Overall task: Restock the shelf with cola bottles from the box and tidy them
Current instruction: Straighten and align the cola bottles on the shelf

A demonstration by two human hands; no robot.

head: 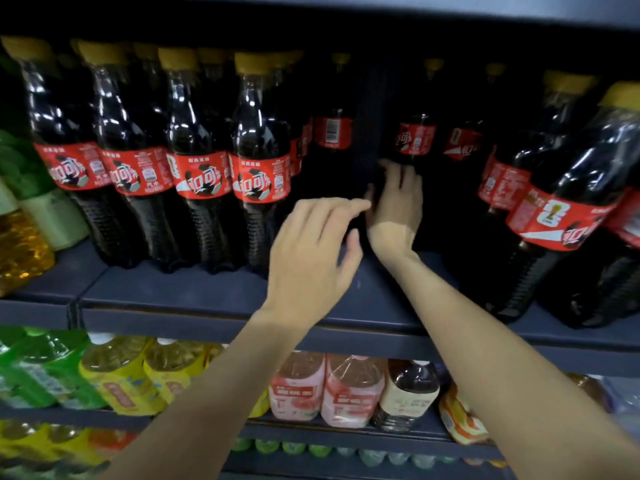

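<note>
Right hand [394, 206] reaches deep into the gap on the cola shelf [214, 292], fingers spread against the lower body of a cola bottle [414, 140] at the back; whether they curl round it is lost in shadow, so the grip cannot be told. That bottle stands upright, long axis vertical, yellow cap up, red label facing front.

Left hand [313, 258] hovers just beside the right wrist, fingers straight and loosely apart, holding nothing, over the bare shelf front.

Left of the hands: front row of four cola bottles [194, 161], upright, caps up, labels forward, more rows behind. Right: cola bottles near the edge [568, 209] appear tilted, tops toward the right; wide lens may exaggerate.

Lower shelf: yellow bottles [117, 372], pink bottles [329, 389], green bottles [38, 368]. Blurred.
</note>
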